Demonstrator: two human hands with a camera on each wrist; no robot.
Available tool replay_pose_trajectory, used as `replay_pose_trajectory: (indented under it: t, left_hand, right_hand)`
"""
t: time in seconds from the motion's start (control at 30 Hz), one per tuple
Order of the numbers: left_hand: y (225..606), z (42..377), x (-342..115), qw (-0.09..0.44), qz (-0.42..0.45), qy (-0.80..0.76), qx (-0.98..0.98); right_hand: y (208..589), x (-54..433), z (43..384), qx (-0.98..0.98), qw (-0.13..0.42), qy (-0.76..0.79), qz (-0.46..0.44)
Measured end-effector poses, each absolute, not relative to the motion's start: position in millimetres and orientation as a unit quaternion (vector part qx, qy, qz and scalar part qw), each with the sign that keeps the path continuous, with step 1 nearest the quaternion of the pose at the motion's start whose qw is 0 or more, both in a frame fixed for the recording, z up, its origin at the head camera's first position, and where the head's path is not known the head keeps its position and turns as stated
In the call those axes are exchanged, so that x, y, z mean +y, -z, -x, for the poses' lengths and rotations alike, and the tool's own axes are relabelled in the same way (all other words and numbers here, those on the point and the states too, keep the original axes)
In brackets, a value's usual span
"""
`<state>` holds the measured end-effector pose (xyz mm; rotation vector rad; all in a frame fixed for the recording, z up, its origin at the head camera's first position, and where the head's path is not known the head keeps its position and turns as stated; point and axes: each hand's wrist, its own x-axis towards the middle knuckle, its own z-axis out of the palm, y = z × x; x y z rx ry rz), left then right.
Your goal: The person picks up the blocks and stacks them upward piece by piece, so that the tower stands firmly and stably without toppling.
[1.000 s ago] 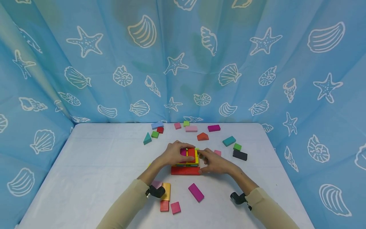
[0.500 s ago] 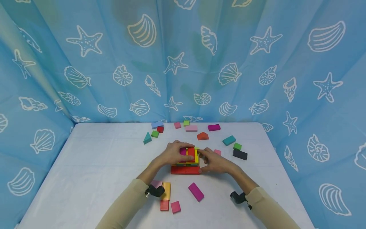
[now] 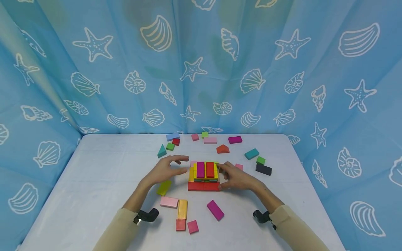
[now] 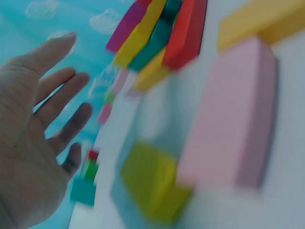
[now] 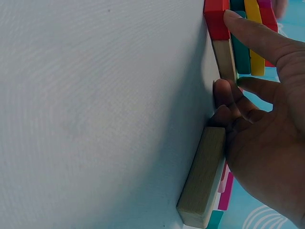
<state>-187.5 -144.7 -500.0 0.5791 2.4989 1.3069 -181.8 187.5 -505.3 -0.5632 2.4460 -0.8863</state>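
A layered stack of coloured blocks stands mid-table, with two red blocks (image 3: 203,186) along its front. A purple block (image 3: 200,169) and a red block (image 3: 210,169) lie side by side on top, over yellow layers. Left of the stack, my left hand (image 3: 164,170) hovers with fingers extended and apart, holding nothing; the left wrist view shows its bare palm (image 4: 35,138). At the stack's right side my right hand (image 3: 233,177) holds it between thumb and index finger. In the right wrist view, the thumb (image 5: 259,36) touches the red front block's corner (image 5: 217,21).
Beneath the left forearm lie a yellow-green block (image 3: 164,188) and a pink block (image 3: 169,202). A golden block (image 3: 182,209) and a magenta block (image 3: 215,210) lie nearer. Several loose blocks lie behind; a black block (image 3: 263,169) is at right. A patterned blue curtain (image 3: 201,69) hangs behind.
My left hand has let go of the red block on top of the stack and moved left, uncovering the stack's left side. My right hand has stayed in place.
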Motion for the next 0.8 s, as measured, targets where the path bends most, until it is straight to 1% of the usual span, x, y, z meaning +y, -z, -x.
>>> replay_pose_trajectory:
  t: [0.17, 0.3, 0.4, 0.6, 0.8]
  left_hand:
    - [503.6, 170.9, -180.5, 0.184, -0.190, -0.428, 0.864]
    - [511.6, 162.4, -201.9, 0.184, -0.174, -0.396, 0.883]
    - [517.0, 158.7, -213.3, 0.188, -0.187, -0.377, 0.888]
    - [519.1, 156.0, -219.8, 0.209, -0.242, -0.377, 0.870]
    - [515.2, 153.7, -214.7, 0.215, -0.238, -0.343, 0.883]
  right_hand:
    - [505.1, 187.6, 181.7, 0.894, 0.236, 0.321, 0.204]
    - [505.1, 187.9, 181.6, 0.893, 0.235, 0.323, 0.206]
    - [505.2, 188.0, 181.6, 0.891, 0.237, 0.327, 0.208]
    - [506.1, 188.5, 182.4, 0.893, 0.236, 0.324, 0.207]
    - [507.8, 187.8, 182.6, 0.894, 0.236, 0.319, 0.206]
